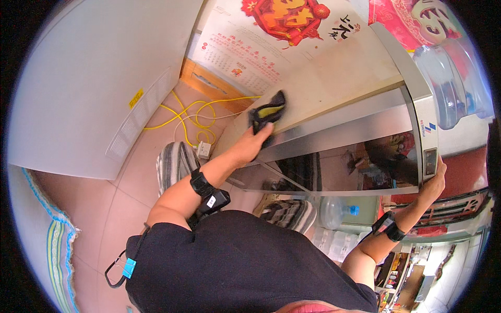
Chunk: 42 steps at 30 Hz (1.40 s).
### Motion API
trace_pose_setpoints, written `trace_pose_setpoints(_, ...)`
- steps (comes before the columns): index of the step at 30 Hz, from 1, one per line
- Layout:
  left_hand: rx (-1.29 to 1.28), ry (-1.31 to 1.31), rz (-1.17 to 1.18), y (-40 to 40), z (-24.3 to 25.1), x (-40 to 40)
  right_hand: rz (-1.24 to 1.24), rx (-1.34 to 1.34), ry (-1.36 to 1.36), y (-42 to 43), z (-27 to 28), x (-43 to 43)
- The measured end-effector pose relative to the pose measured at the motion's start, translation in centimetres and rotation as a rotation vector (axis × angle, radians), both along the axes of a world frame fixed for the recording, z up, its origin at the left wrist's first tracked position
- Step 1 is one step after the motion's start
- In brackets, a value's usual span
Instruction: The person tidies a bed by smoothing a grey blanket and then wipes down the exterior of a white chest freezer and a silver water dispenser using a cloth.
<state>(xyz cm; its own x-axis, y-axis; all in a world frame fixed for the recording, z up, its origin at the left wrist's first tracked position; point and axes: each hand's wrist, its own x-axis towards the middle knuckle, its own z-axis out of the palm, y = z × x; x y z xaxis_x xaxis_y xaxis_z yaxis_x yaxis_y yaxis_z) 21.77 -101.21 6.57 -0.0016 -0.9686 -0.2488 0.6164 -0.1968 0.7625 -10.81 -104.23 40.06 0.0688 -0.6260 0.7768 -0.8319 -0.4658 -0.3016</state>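
Note:
My left hand [250, 144] holds a dark cloth [270, 111] with a yellow-green patch against the pale side panel [336, 82] of a household appliance. The cloth is slightly blurred, and its underside is hidden. The appliance has a dark, reflective glass front [344, 164] with silver trim. At its far right end, my right hand [434, 182] grips the edge beside a small control panel [430, 162]. Some fingers of that hand are hidden behind the edge.
A clear water bottle [446, 86] sits beyond the appliance's right end; another bottle [332, 211] is below. A yellow cable [188, 113] and a white power socket block [204, 150] lie on the tiled floor. A large white panel [98, 78] stands left, and a calendar poster [250, 51] hangs behind.

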Motion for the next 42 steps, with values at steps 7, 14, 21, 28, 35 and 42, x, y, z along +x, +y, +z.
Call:
trace_pose_setpoints(7, -0.274, -0.315, 0.093, -6.8, -3.5, 1.4, -0.058, -0.002, 0.084, 0.1, -0.1, 0.6)
trace_pose_setpoints(14, 0.366, -0.142, -0.127, -7.6, -18.0, 1.3, 0.021, 0.03, -0.005, 0.0, 0.1, 0.4)
trace_pose_setpoints(21, 0.041, -0.147, -0.004, 1.0, -4.4, -0.5, -0.062, -0.024, 0.082, 0.2, 0.0, -0.4)
trace_pose_setpoints(28, -0.641, -0.444, 0.157, -3.4, 6.2, 0.9, -0.067, -0.021, -0.018, 0.1, -0.1, -0.3)
trace_pose_setpoints(35, -0.127, -0.158, -0.111, -16.8, -10.6, 3.2, -0.115, 0.038, -0.063, -1.7, 0.1, -1.4)
trace_pose_setpoints(42, 0.221, -0.687, -0.271, -9.9, -17.1, 3.7, -0.198, -0.116, 0.191, 1.0, 1.2, -3.2)
